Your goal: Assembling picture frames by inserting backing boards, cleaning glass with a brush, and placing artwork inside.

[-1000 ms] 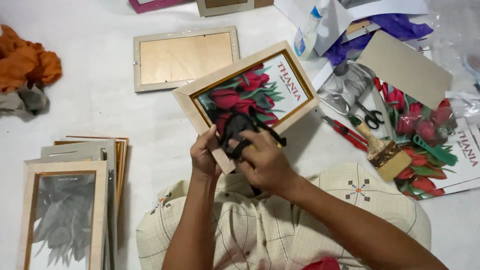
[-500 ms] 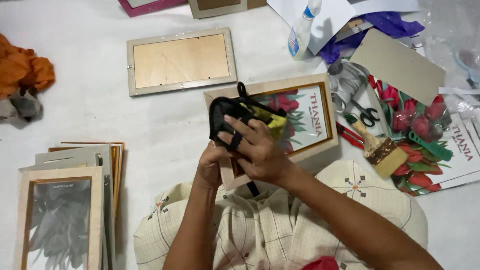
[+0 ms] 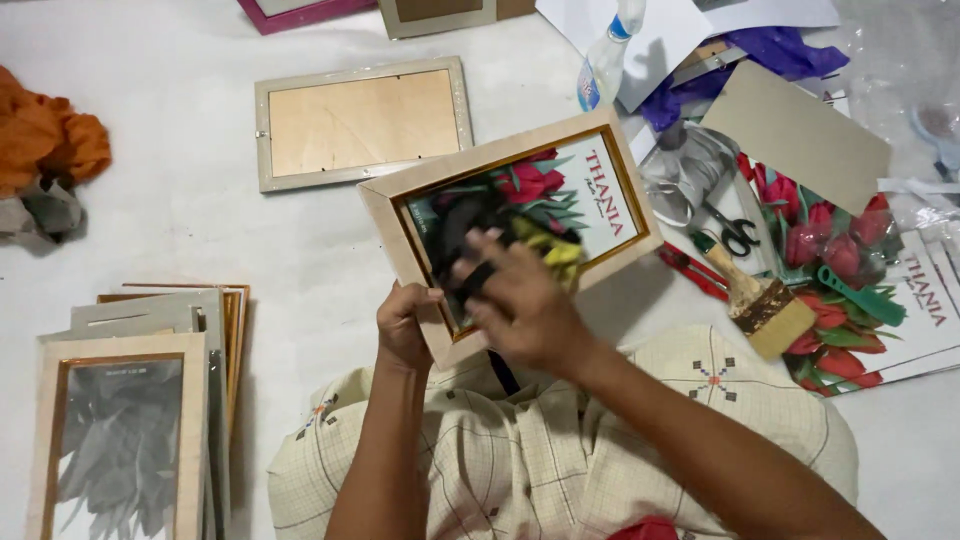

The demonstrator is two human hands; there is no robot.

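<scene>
Centre of frame: my left hand [image 3: 405, 325] is closed around the lower-left corner of the pale wooden picture frame with a red-tulip print [image 3: 520, 225], tilting it up off my lap so the glass faces me. My right hand [image 3: 525, 310] presses a dark black-and-yellow cloth [image 3: 500, 235] flat against the glass, fingers spread over it rather than curled; it is blurred, so I cannot tell how tightly the cloth is pinched. Lower left: stack of finished pale frames [image 3: 130, 400], kept apart. Upper middle: face-down silver frame showing its wooden backing [image 3: 360, 122]. Right of frame, within reach: wooden-handled paintbrush [image 3: 755, 300], black-handled scissors [image 3: 735, 232], loose tulip prints [image 3: 840, 250]
</scene>
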